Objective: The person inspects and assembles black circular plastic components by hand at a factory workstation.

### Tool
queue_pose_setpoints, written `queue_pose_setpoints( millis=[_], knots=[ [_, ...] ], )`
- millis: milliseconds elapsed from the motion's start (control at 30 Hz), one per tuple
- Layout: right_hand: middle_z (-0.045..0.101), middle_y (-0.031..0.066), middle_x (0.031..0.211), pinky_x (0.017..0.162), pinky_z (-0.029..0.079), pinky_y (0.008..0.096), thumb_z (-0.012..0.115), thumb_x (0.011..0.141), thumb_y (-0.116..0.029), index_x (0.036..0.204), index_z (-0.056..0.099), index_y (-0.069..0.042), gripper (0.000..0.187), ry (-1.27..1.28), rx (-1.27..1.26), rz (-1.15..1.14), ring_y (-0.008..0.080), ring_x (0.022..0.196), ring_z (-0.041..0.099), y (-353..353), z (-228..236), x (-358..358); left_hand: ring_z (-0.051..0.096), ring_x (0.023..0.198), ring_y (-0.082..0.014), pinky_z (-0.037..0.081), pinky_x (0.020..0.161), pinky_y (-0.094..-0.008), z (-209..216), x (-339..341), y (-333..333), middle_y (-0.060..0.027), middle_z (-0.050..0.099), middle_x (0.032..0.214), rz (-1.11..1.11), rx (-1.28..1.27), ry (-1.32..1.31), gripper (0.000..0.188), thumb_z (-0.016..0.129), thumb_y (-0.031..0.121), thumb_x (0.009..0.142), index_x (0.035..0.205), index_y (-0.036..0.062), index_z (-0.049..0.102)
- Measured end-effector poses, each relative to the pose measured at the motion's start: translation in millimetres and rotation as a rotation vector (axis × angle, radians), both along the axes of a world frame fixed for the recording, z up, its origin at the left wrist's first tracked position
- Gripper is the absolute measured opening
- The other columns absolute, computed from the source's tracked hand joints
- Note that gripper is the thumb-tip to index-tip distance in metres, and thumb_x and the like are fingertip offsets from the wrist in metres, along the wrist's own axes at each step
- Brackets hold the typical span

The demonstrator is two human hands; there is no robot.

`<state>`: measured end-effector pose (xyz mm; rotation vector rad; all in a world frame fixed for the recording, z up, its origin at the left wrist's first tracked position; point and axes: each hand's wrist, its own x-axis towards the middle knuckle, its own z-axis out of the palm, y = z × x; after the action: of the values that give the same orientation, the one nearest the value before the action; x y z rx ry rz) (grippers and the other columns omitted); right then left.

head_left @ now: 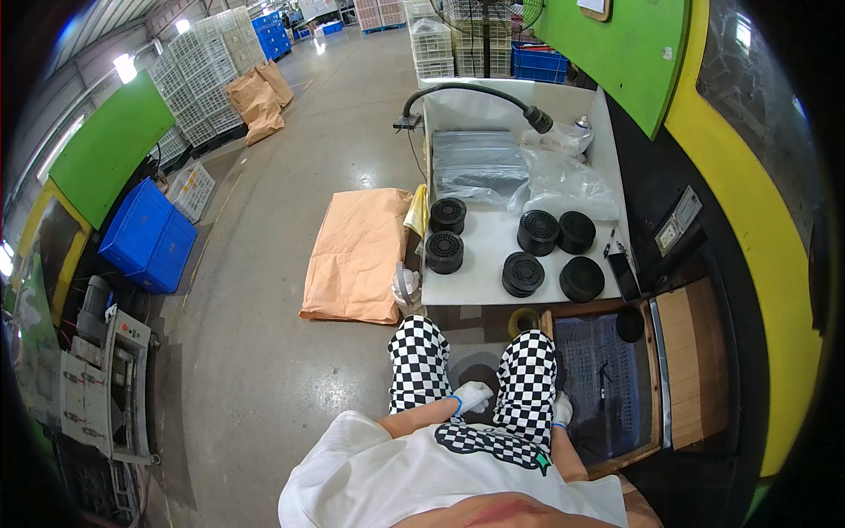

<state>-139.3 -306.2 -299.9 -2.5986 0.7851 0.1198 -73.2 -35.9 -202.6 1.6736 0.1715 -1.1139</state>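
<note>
My left hand (473, 398), in a white glove with a blue cuff, rests between my checkered trouser legs. Its fingers turn downward, and their closure cannot be made out. My right hand (562, 409), also white-gloved, hangs beside my right thigh, partly covered by the leg. Nothing shows in either hand. In front of me stands a white-topped workbench (480, 290) bearing several round black parts: two ribbed, vented ones (444, 253) by the left edge, others such as a smooth-sided one (582, 280) on the right. Behind them lie grey plastic sleeves (478, 163) and clear bags (568, 185).
A wood-framed bin (607, 387) with blue lining is at my right, a black round part (630, 324) at its far end. Left of the bench lies a brown paper sack (361, 255). A flexible lamp (475, 86) arches over the bench. Blue crates (150, 233) and machinery (101, 378) stand left.
</note>
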Motion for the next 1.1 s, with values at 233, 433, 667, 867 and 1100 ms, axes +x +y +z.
queue_pose_setpoints(
  millis=[233,433,667,867,1100],
  knots=[
    [0.057,0.0192,0.089,0.069,0.044,0.0454,0.050,0.076,-0.032,0.089,0.055,-0.005,0.030,0.010,0.017,-0.002,0.0373,0.081,0.055,9.0,17.1,2.9,0.057,0.054,-0.0174,0.050,0.052,-0.0285,-3.3,-0.4,3.0,-0.0088,0.059,0.070,0.024,-0.002,0.001,0.027,0.050,0.026,0.081,0.096,0.0040,0.054],
    [0.057,0.0192,0.090,0.069,0.044,0.0454,0.049,0.076,-0.032,0.090,0.055,-0.005,0.030,0.048,0.020,-0.011,0.0367,0.082,0.055,7.6,19.2,3.4,0.058,0.054,-0.0169,0.050,0.052,-0.0284,-25.6,-0.6,2.3,-0.0090,0.059,0.071,0.061,-0.053,0.013,0.026,0.050,0.025,0.081,0.095,0.0044,0.055],
    [0.056,0.0190,0.092,0.070,0.043,0.0458,0.049,0.076,-0.031,0.092,0.054,-0.006,0.030,0.044,0.026,-0.010,0.0371,0.085,0.054,8.5,19.1,3.6,0.057,0.054,-0.0171,0.050,0.052,-0.0286,-9.8,0.1,2.8,-0.0094,0.059,0.071,0.027,-0.011,-0.009,0.026,0.050,0.025,0.081,0.095,0.0042,0.055],
    [0.056,0.0190,0.092,0.070,0.043,0.0458,0.051,0.075,-0.029,0.094,0.054,-0.006,0.030,0.022,0.040,-0.024,0.0371,0.085,0.054,3.9,7.3,2.2,0.057,0.054,-0.0173,0.049,0.052,-0.0284,5.4,0.1,1.8,-0.0094,0.059,0.070,0.025,0.006,-0.005,0.025,0.050,0.025,0.081,0.094,0.0043,0.055],
    [0.056,0.0190,0.093,0.071,0.044,0.0456,0.050,0.076,-0.030,0.095,0.054,-0.006,0.031,0.044,0.023,-0.005,0.0371,0.084,0.055,7.1,16.3,2.2,0.056,0.053,-0.0173,0.049,0.050,-0.0288,-7.6,-1.1,1.9,-0.0087,0.058,0.068,0.047,-0.025,-0.009,0.023,0.051,0.024,0.081,0.092,0.0044,0.055]
  ],
)
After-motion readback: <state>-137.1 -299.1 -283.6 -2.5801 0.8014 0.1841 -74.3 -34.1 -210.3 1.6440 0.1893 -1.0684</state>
